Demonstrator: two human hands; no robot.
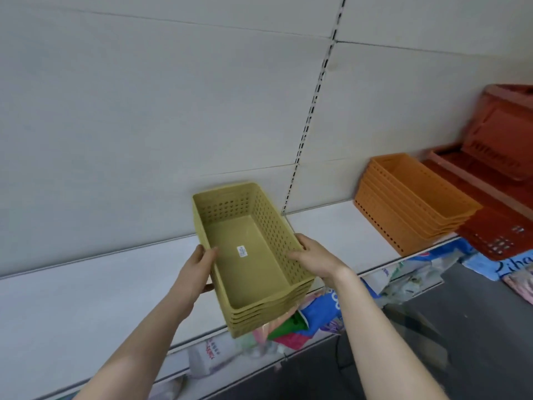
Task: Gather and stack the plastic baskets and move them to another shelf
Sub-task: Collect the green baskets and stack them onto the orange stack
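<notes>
Both hands' grip, left hand (pixel 202 262), right hand (pixel 313 259), clasping green basket stack (pixel 253 272) overhanging shelf (pixel 86 284) edge

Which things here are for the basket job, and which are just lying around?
For the job: green baskets, held by left hand and right hand; orange baskets; red baskets; shelf.
Lying about: packets on the lower shelf.

Even soft light, blurred warped edges

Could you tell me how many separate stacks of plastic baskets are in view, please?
3: a yellow-green stack held between both hands, an orange stack on the shelf to the right, and a red-brown stack beyond it, partly cut off.
</notes>
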